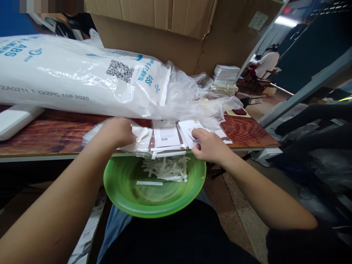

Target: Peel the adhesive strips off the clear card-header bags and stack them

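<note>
Hands work side by side at the near edge of a wooden table (55, 132), well apart from each other. The left hand (118, 132) is curled over a pile of clear plastic sleeves (141, 137) that lies on the table edge. Its fingers bend down onto the top sleeve and seem to grasp it, though the fingertips are hidden behind the knuckles. The right hand (209, 145) is half closed, with its thumb and forefinger pinching the near corner of a white labelled packet (189, 128) that lies flat on the table.

Between the two hands lies another white packet (165, 135) with a barcode label, touching the sleeves on one side and the pinched packet on the other. Just below the table edge, on the person's lap, sits a green bowl (129, 198). A loose heap of white paper strips (167, 168) lies at its far side, under the packets.

Behind the packets a large white ABS sack (77, 77) lies on its side across the table, crumpled clear plastic spilling from its open end. A cardboard box (154, 40) stands behind it, and a stack of white booklets (226, 77) sits at the table's far right corner. Far off to the right, a person in a white shirt (268, 63) is seated.
</note>
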A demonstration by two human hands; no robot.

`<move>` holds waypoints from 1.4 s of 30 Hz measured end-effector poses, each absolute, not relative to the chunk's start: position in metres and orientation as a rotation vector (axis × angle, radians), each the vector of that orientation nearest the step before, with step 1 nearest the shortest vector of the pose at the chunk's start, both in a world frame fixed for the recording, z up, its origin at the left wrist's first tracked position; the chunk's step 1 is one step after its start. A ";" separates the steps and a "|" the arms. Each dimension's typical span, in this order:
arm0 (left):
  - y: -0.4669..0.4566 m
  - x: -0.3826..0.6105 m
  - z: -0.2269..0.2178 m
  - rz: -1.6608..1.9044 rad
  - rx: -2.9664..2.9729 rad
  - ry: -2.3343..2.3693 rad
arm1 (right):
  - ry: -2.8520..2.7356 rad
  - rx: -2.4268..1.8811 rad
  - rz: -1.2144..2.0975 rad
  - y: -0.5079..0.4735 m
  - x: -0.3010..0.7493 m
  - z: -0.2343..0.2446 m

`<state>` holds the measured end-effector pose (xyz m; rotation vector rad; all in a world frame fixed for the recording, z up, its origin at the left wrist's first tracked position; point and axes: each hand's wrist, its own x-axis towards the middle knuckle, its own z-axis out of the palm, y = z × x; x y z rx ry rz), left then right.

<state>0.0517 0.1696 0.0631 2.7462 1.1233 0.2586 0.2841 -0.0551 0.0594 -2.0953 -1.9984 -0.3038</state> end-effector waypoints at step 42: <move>0.129 0.061 0.072 0.274 2.528 0.821 | -2.148 -0.953 -0.847 -0.041 0.216 0.053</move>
